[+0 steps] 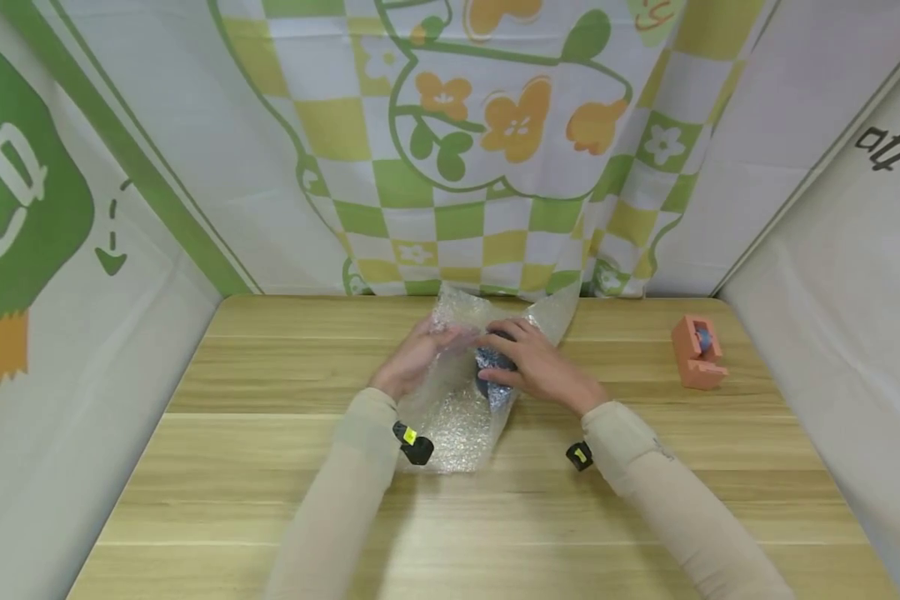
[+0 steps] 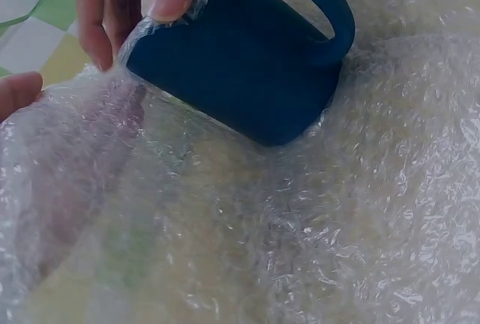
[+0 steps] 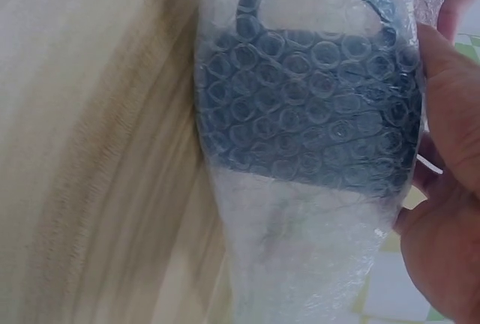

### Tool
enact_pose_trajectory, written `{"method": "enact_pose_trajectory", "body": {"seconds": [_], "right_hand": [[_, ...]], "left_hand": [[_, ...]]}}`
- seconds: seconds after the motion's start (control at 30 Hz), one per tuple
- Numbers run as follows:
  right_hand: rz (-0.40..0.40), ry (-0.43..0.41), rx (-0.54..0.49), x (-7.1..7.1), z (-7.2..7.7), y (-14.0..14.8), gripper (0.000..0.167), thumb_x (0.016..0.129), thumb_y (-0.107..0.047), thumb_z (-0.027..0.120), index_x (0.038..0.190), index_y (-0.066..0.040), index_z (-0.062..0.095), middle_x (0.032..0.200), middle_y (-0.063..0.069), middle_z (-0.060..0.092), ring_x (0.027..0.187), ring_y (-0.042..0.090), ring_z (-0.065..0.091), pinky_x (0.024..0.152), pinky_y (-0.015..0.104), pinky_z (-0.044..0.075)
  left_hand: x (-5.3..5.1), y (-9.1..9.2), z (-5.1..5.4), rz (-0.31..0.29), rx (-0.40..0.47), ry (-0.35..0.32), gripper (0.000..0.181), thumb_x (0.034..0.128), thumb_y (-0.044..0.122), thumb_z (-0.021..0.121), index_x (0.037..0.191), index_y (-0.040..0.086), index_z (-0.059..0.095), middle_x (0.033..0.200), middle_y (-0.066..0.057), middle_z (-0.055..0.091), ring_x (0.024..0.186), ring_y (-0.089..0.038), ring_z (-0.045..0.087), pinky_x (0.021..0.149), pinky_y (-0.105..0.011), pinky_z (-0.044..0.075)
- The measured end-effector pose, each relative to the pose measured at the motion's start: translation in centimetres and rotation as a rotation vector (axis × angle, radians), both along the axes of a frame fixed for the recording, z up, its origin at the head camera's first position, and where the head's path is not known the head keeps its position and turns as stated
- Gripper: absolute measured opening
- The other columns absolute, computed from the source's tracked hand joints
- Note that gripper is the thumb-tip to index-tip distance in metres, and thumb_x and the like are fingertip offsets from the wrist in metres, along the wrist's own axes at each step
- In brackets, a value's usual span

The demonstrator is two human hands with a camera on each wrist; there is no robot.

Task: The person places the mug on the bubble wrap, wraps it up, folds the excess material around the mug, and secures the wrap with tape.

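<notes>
A dark blue mug (image 2: 232,61) lies on its side on a sheet of clear bubble wrap (image 1: 457,425), its handle (image 2: 345,28) bare in the left wrist view. On the side seen in the right wrist view, a layer of wrap covers the mug (image 3: 300,106). My right hand (image 1: 536,362) grips the mug near one end through the wrap, thumb on one side and fingers on the other. To its left, my left hand (image 1: 412,358) holds an edge of the sheet. Its fingers show only blurrily through the plastic.
An orange tape dispenser (image 1: 697,354) with a blue roll stands at the right of the wooden table (image 1: 270,500). A checked, flower-printed curtain (image 1: 465,167) hangs behind the table's back edge. White fabric walls rise on both sides.
</notes>
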State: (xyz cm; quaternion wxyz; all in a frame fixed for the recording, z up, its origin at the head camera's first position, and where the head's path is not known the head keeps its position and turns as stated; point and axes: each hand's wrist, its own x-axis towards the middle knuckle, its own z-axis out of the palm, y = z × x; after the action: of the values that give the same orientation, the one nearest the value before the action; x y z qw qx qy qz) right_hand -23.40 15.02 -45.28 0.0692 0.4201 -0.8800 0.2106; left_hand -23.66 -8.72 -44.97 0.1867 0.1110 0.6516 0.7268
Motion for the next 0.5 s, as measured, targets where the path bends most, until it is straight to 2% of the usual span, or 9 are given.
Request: {"method": "enact_pose_trajectory", "body": {"seconds": [0.13,0.23,0.3,0.37,0.5], "right_hand": [[-0.043,-0.053,-0.094,0.1,-0.3,0.0,0.053,0.089,-0.039,0.078,0.13,-0.01,0.062,0.139,0.014,0.053,0.131,0.032,0.048,0.11,0.049,0.041],[-0.087,-0.096,-0.157,0.3,-0.5,0.1,0.059,0.084,-0.039,0.083,0.128,-0.008,0.06,0.14,0.014,0.051,0.129,0.033,0.05,0.108,0.049,0.043],[-0.111,-0.114,-0.201,0.3,-0.5,0.2,0.061,0.083,-0.038,0.084,0.128,-0.006,0.059,0.139,0.015,0.051,0.128,0.033,0.051,0.108,0.049,0.043],[-0.126,-0.116,-0.244,0.4,-0.4,0.4,0.059,0.083,-0.035,0.084,0.127,-0.005,0.06,0.138,0.016,0.052,0.128,0.034,0.051,0.109,0.05,0.042],[-0.138,-0.091,-0.313,0.5,0.0,0.9,0.05,0.085,-0.03,0.083,0.123,-0.004,0.063,0.134,0.017,0.055,0.126,0.034,0.052,0.108,0.051,0.042]], "left_hand": [[0.0,0.3,0.1,-0.004,-0.01,0.004,0.039,0.1078,0.014,0.043,0.144,0.0,0.049,0.138,-0.021,0.059,0.131,-0.034,0.055,0.117,-0.045,0.033],[0.1,0.6,0.4,-0.018,-0.072,0.056,0.041,0.1073,0.015,0.045,0.146,0.003,0.048,0.143,-0.018,0.057,0.134,-0.032,0.052,0.117,-0.046,0.032],[0.3,0.8,0.7,-0.026,-0.155,0.115,0.039,0.1065,0.016,0.047,0.143,0.003,0.052,0.141,-0.016,0.058,0.133,-0.032,0.052,0.115,-0.047,0.035],[0.5,1.0,1.1,-0.037,-0.274,0.199,0.035,0.1056,0.018,0.05,0.137,0.003,0.056,0.136,-0.014,0.06,0.128,-0.029,0.054,0.112,-0.047,0.039],[0.9,1.6,1.7,-0.06,-0.482,0.364,0.022,0.1034,0.02,0.055,0.116,0.003,0.061,0.11,-0.011,0.064,0.104,-0.025,0.06,0.093,-0.042,0.05]]}}
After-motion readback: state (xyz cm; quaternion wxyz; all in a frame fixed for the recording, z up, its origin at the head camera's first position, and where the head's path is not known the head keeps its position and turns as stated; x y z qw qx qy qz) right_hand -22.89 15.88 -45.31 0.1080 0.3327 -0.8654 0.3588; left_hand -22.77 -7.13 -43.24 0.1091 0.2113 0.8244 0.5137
